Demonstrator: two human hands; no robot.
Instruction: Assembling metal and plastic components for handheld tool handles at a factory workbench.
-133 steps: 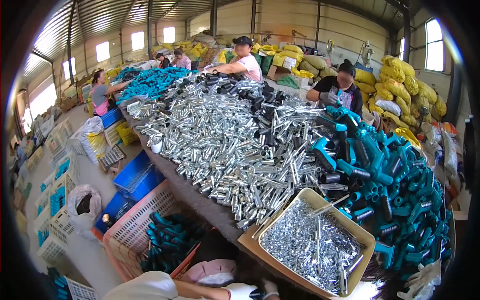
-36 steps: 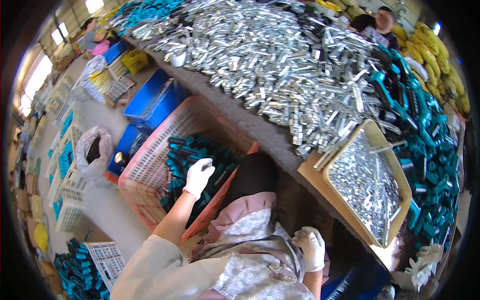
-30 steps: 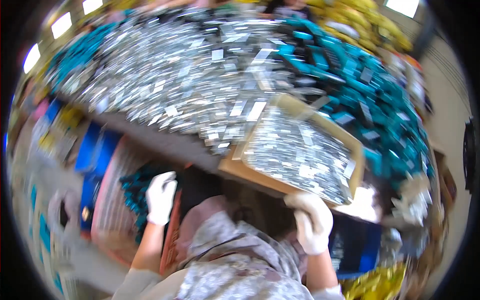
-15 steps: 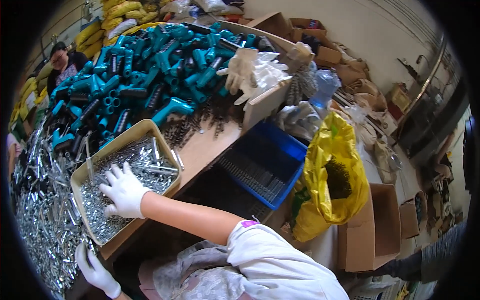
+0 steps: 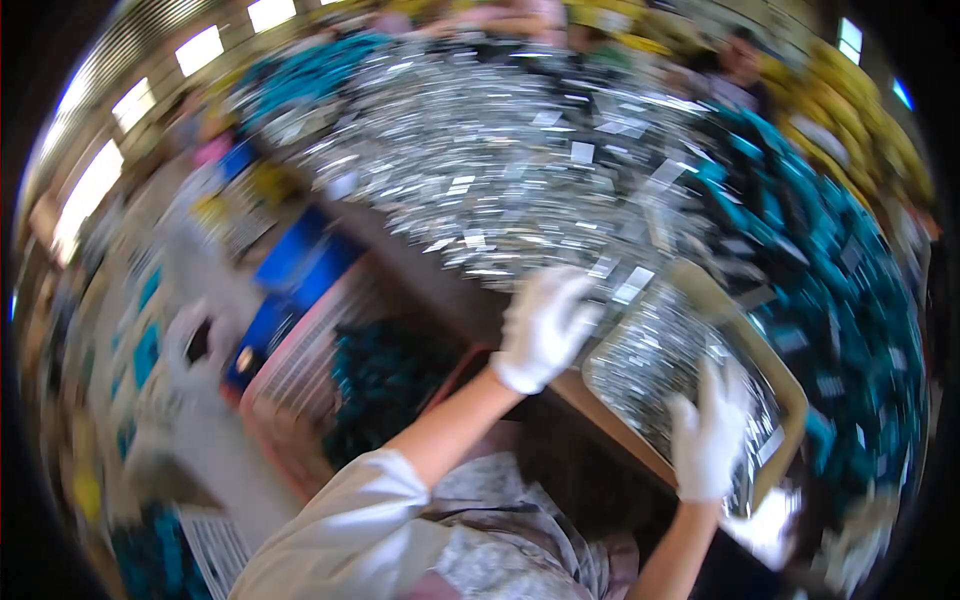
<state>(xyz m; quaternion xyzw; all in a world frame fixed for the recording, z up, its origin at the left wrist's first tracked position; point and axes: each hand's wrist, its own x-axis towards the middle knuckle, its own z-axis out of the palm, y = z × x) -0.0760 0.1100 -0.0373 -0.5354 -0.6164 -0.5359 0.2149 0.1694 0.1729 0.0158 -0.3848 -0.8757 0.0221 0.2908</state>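
Note:
My left hand (image 5: 546,326), in a white glove, is at the near edge of a large heap of shiny metal parts (image 5: 470,170). Its thumb stands apart from the fingers and no held thing shows, though motion smears the view. In the cream tray (image 5: 786,380) lie small silvery metal pieces (image 5: 640,365). Over the tray's near right part is my gloved right hand (image 5: 708,428), fingers stretched and thumb apart. Whether its fingertips touch the pieces is too blurred to tell.
Teal and black tool housings (image 5: 850,300) are heaped right of the tray. At the left stand a pinkish crate (image 5: 290,405) with dark teal parts in it and a blue bin (image 5: 310,265). Across the heap a person (image 5: 740,70) is near yellow sacks (image 5: 840,110).
The view has swung left, so tray and teal heap now appear at the right. My left hand has come up to the metal heap; my right hand remains over the tray.

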